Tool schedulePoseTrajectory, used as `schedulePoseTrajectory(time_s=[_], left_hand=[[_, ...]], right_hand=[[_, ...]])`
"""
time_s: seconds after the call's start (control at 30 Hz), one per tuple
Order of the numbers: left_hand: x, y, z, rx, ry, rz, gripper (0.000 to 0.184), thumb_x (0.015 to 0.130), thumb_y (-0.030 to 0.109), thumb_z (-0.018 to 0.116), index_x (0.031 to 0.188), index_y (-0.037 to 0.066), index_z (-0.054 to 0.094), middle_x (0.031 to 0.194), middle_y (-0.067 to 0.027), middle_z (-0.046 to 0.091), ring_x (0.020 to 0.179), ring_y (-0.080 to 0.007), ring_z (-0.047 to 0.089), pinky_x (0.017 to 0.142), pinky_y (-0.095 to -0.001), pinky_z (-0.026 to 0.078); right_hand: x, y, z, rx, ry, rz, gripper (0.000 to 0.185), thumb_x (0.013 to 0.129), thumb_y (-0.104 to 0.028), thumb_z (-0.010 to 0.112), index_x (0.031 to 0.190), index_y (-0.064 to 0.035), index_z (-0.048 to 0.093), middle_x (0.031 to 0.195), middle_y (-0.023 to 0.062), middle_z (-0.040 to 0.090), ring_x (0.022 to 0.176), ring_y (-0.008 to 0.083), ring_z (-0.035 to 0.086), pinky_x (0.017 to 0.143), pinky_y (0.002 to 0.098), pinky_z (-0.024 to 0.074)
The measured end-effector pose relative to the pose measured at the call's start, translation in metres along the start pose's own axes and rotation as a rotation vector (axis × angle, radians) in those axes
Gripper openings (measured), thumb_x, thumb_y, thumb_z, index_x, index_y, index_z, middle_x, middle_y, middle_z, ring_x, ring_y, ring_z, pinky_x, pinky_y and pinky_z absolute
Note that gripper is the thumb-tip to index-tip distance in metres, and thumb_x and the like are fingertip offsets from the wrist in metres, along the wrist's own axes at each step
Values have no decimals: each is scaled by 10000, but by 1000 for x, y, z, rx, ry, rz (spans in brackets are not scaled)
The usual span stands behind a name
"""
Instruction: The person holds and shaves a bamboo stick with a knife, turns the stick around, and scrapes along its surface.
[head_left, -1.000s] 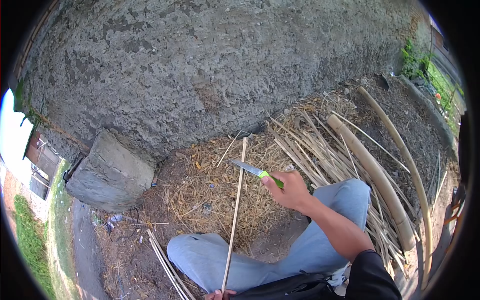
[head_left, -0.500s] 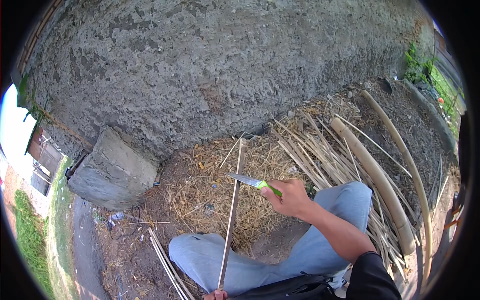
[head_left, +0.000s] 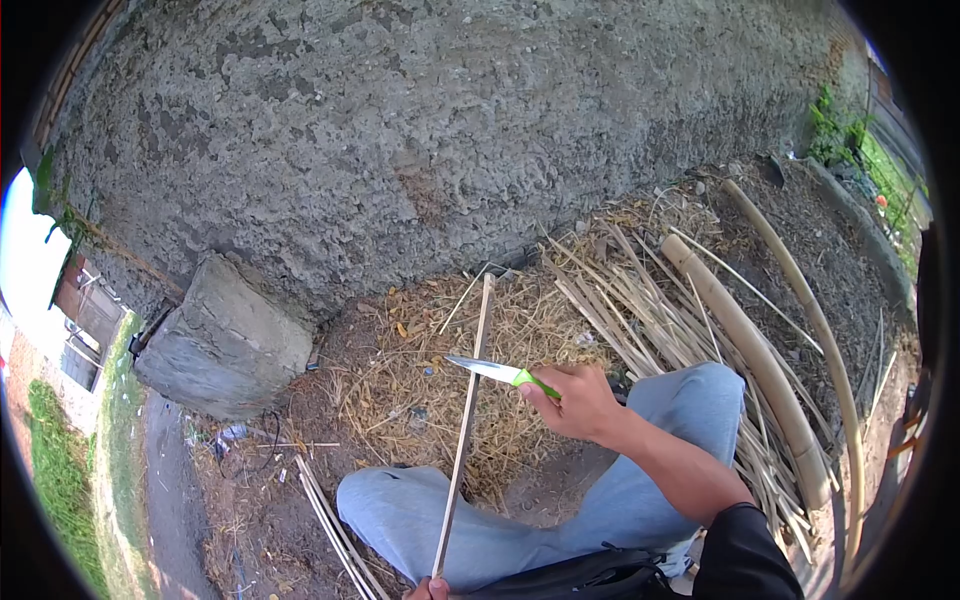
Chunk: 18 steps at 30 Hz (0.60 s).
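Observation:
My right hand (head_left: 575, 400) is closed round the green handle of a knife (head_left: 495, 371). The blade points left and lies across a long, narrow bamboo strip (head_left: 466, 430), a little above its middle. At the bottom edge my left hand (head_left: 430, 590) grips the near end of this strip; only the fingers show. The strip runs up and away from me, past my bent leg in light blue jeans, and its far end is over the straw-like shavings (head_left: 400, 400) on the ground.
Many split bamboo strips (head_left: 640, 310) lie in a heap to the right, beside a thick bamboo pole (head_left: 750, 365) and a thinner curved one (head_left: 810, 310). A few strips (head_left: 335, 530) lie at lower left. A concrete block (head_left: 230, 340) stands against the rough wall (head_left: 450, 130).
The knife has shifted slightly to the left and up along the strip, and its blade face is turned more to the light. My left hand stays at the strip's near end.

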<state>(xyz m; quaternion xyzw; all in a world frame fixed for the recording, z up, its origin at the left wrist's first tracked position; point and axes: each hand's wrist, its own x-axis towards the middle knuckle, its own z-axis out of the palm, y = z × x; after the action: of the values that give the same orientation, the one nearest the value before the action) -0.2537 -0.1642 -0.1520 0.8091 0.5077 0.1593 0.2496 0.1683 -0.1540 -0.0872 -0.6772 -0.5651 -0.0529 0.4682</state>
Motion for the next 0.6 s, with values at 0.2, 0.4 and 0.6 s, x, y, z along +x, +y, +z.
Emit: schedulePoseTrajectory(time_s=[0.2, 0.4, 0.6], left_hand=[[0, 20, -5, 139, 146, -6, 376, 972, 296, 541, 782, -20, 615, 635, -252, 589, 585, -448, 590, 539, -503, 449], [-1, 28, -10, -21, 106, -64, 327, 957, 273, 580, 789, -4, 620, 636, -222, 575, 546, -395, 553, 523, -466, 426], [4, 56, -18, -246, 90, -87, 299, 952, 245, 595, 819, -22, 620, 681, -209, 583, 575, -353, 534, 558, -435, 428]], right_hand=[[-15, -19, 12, -106, -79, -216, 271, 927, -350, 668, 903, -81, 694, 620, 50, 635, 397, 212, 569, 343, 359, 403], [-16, -24, 22, -115, -77, -206, 289, 910, -369, 688, 926, -81, 693, 606, 40, 616, 409, 202, 571, 344, 347, 410], [-15, -20, 23, -126, -9, -216, 298, 910, -386, 685, 880, -90, 682, 592, 40, 615, 394, 204, 565, 335, 346, 408]])
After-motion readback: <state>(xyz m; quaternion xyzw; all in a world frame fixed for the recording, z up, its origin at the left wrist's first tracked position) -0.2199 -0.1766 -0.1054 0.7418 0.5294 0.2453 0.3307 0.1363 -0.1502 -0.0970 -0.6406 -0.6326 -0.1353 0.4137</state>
